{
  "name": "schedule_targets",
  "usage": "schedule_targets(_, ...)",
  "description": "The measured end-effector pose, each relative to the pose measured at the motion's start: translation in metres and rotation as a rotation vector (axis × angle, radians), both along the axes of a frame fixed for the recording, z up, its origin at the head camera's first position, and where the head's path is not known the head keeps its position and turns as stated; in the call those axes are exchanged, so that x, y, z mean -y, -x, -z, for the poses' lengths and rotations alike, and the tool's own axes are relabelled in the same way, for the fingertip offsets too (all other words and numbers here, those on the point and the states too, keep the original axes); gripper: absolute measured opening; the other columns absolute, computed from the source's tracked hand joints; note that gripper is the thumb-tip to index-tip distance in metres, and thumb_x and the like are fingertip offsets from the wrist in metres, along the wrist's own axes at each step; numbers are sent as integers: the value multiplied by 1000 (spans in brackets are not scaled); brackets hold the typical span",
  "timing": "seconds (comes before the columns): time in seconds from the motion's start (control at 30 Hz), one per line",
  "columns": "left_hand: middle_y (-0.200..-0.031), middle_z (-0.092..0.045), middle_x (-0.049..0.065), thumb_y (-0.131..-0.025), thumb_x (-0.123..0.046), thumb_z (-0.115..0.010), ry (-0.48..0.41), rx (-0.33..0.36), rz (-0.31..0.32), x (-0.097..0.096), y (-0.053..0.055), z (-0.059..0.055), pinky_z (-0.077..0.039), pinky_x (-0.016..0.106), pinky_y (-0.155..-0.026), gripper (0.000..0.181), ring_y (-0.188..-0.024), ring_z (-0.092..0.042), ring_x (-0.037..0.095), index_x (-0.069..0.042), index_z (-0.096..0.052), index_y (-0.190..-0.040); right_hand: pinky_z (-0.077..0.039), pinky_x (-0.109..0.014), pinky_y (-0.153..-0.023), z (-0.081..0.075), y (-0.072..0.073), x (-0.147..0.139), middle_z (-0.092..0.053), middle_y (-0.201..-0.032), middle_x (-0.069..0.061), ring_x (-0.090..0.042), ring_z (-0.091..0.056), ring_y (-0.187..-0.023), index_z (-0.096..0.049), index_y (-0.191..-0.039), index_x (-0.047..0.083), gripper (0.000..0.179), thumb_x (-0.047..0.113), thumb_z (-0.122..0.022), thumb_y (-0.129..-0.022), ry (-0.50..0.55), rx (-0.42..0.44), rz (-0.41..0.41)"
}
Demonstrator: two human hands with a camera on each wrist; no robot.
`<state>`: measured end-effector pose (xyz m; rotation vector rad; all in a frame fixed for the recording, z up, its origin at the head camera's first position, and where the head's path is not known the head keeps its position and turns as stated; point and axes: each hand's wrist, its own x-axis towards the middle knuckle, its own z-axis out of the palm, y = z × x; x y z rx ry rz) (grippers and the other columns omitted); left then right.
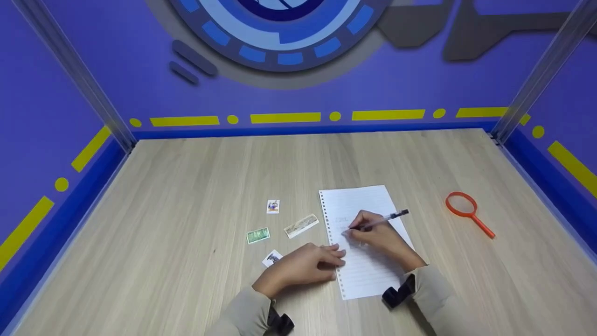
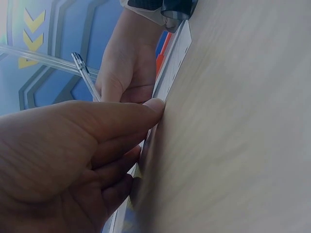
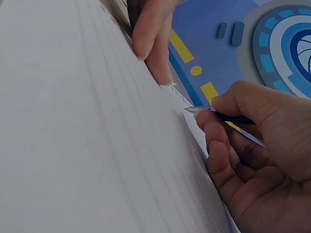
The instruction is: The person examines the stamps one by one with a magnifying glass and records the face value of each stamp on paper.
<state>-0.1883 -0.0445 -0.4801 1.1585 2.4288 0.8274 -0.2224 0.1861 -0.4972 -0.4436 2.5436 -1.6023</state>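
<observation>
My right hand (image 1: 380, 237) pinches a clear pen (image 1: 390, 216) with a dark cap end, its tip low over a lined, hole-punched sheet of paper (image 1: 361, 280). Faint writing shows near the sheet's upper left. In the right wrist view the pen's metal tip (image 3: 192, 109) sticks out past thumb and forefinger. My left hand (image 1: 308, 265) rests its fingers on the paper's punched left edge. From the left wrist view, its thumb (image 2: 154, 106) lies at the edge of the sheet. A small stamp with a dark picture (image 1: 271, 257) is partly hidden behind the left hand.
Left of the paper lie a long brownish stamp (image 1: 301, 226), a green stamp (image 1: 258, 235) and a small colourful stamp (image 1: 273, 206). An orange magnifying glass (image 1: 483, 227) lies to the right. Blue-purple panels (image 1: 280, 100) enclose the wooden table (image 1: 186, 196) at the back and sides.
</observation>
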Motion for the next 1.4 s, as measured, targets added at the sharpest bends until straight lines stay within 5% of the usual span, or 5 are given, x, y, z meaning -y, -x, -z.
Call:
schedule_targets(0.87,-134,-58,-4,-89,-17,-66,-7,7,2,0,0,0,-33,23,-113,34,-135,-44,10,-12,-67,-122,-41,-14,-53,3,0,2,-66,-83,-11,-1,-51,-61,-66,-88,0,10,2,-70,-81,-20,-30,46)
schedule_targets(1.2,-134,-59,-3,-88,-15,-66,-16,15,8,0,1,0,-35,22,-112,34,-135,-44,11,-11,-68,-122,-42,-15,-63,-32,-19,12,-67,-84,-15,-1,-51,-69,-64,-86,-4,8,-2,-68,-79,-59,-31,-13)
schedule_targets(1.4,-134,-59,-3,-88,-15,-66,-19,12,8,0,1,1,-34,22,-112,34,-135,-44,11,-11,-68,-122,-42,-15,-62,-35,-20,11,-66,-82,-14,-2,-51,-67,-64,-85,-5,7,-2,-67,-79,-47,-28,-15)
